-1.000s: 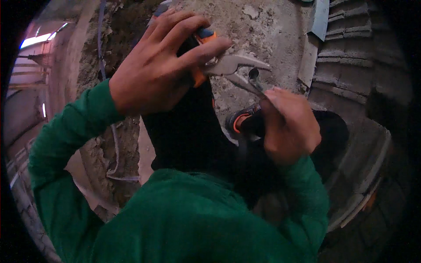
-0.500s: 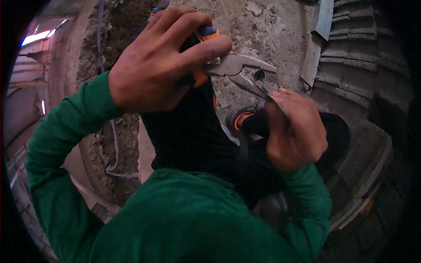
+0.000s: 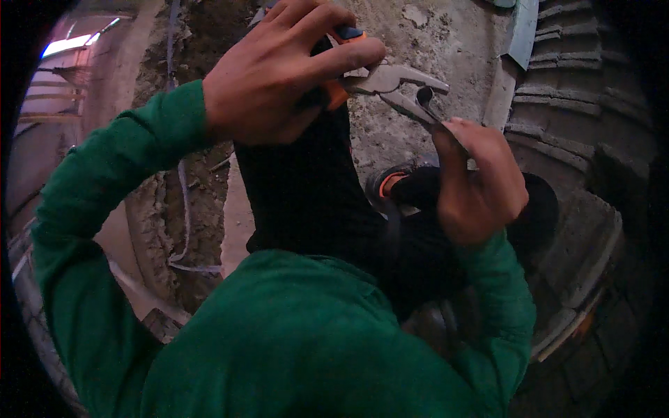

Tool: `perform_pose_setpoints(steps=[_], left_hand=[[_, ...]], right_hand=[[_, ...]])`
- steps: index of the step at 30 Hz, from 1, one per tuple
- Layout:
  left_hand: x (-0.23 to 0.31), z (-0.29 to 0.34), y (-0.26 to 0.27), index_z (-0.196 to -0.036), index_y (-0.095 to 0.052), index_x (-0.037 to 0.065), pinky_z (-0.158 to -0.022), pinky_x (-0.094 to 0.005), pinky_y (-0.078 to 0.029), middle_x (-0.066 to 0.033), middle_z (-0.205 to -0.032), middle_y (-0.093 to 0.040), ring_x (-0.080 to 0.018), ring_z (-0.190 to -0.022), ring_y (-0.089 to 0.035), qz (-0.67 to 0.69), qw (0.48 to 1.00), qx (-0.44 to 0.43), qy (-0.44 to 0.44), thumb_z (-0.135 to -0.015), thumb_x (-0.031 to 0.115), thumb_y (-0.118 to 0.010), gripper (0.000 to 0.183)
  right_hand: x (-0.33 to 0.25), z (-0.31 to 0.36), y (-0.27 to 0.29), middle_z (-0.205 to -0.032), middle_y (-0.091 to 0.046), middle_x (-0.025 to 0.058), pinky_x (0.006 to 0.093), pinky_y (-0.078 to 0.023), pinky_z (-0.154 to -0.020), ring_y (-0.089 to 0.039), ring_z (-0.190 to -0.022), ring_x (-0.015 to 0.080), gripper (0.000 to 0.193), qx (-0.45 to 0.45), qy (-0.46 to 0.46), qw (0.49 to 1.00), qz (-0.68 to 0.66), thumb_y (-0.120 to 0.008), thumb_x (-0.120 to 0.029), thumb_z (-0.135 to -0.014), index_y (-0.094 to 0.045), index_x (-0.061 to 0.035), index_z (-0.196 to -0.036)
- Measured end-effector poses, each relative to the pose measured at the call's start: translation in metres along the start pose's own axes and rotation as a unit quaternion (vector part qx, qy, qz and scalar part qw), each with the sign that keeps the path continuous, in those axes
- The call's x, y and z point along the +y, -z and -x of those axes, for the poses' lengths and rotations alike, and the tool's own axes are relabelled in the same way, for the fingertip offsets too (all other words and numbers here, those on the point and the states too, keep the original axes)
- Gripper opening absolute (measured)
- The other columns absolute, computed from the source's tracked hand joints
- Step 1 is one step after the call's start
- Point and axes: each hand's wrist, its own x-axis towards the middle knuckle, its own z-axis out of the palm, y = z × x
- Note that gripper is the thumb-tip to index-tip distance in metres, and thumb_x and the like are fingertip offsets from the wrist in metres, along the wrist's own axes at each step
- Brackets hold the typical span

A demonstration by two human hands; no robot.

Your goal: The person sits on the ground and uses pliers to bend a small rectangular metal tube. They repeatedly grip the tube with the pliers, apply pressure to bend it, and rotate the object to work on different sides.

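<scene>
- The pliers (image 3: pixel 390 80) sit near the top centre of the view, in front of a rough concrete wall (image 3: pixel 446 42). The metal head points to the right and slightly down; the orange and black handles run back to the left.
- The jaws stand slightly apart at the tip, and a thin dark wire (image 3: pixel 426 104) lies between them.
- The left hand (image 3: pixel 279 76) is wrapped around the handles, fingers curled together and clamped on the grips, thumb laid along the top.
- The right hand (image 3: pixel 477 181) is just below and to the right of the jaws. Its fingers are closed together, pinching the lower end of the wire, fingertips close to the tool tip.
- Both forearms wear green sleeves (image 3: pixel 293 334), which fill the lower half of the view.
- A dark shoe with orange trim (image 3: pixel 394 184) shows below the pliers, between the hands.
- A thin cable (image 3: pixel 182 188) hangs down the wall at the left.
- Stacked grey blocks (image 3: pixel 592 125) line the right side.
</scene>
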Motion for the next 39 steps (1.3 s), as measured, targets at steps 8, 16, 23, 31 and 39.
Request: perform_pose_setpoints(steps=[8, 16, 23, 31, 39], left_hand=[[0.016, 0.001, -0.007, -0.141, -0.055, 0.014, -0.108, -0.0539, -0.043, -0.0190, -0.137, -0.053, -0.0435, -0.131, -0.050, -0.043, 0.998, 0.009, 0.052, -0.069, 0.004, -0.078, 0.076], [0.012, 0.009, -0.006, -0.100, -0.049, 0.009, -0.111, -0.0527, -0.042, -0.0212, -0.144, -0.054, -0.0441, -0.130, -0.053, 0.042, 0.986, 0.115, 0.109, -0.076, 0.005, -0.080, 0.039], [0.017, 0.000, -0.007, -0.096, -0.059, 0.004, -0.111, -0.0503, -0.042, -0.0220, -0.144, -0.054, -0.0433, -0.130, -0.055, 0.031, 0.971, 0.103, 0.213, -0.078, 0.012, -0.082, 0.030], [0.020, -0.012, 0.019, -0.098, -0.070, 0.001, -0.108, -0.0401, -0.043, -0.0148, -0.134, -0.058, -0.0294, -0.126, -0.058, 0.192, 0.900, 0.225, 0.321, -0.084, 0.015, -0.080, 0.022], [0.037, -0.036, 0.017, -0.108, -0.068, 0.002, -0.104, -0.0423, -0.047, -0.0169, -0.126, -0.059, -0.0360, -0.120, -0.060, 0.134, 0.955, 0.105, 0.243, -0.080, 0.010, -0.078, 0.031]], right_hand=[[0.008, 0.002, 0.013, -0.088, -0.072, 0.0154, 0.0396, -0.059, -0.073, -0.073, -0.083, 0.0335, 0.023, -0.003, 0.017, 0.999, 0.031, -0.084, 0.005, -0.075, -0.072, -0.0014, -0.093], [0.019, -0.001, 0.073, -0.097, -0.076, 0.0085, 0.0479, -0.060, -0.093, -0.075, -0.095, 0.0286, 0.027, 0.041, 0.141, 0.982, 0.122, -0.078, 0.004, -0.079, -0.070, -0.0067, -0.103], [0.013, -0.003, 0.069, -0.099, -0.077, 0.0105, 0.0510, -0.057, -0.096, -0.075, -0.095, 0.0299, 0.023, 0.113, 0.073, 0.991, 0.004, -0.079, -0.003, -0.086, -0.069, -0.0073, -0.106], [0.012, -0.015, 0.047, -0.109, -0.077, 0.0076, 0.0478, -0.057, -0.099, -0.072, -0.107, 0.0263, 0.017, 0.259, -0.273, 0.790, -0.484, -0.075, -0.018, -0.096, -0.070, -0.0108, -0.111], [0.026, -0.006, 0.054, -0.103, -0.079, 0.0083, 0.0433, -0.053, -0.105, -0.073, -0.105, 0.0211, 0.027, 0.203, -0.408, 0.393, -0.799, -0.059, -0.030, -0.107, -0.076, -0.0094, -0.105]])
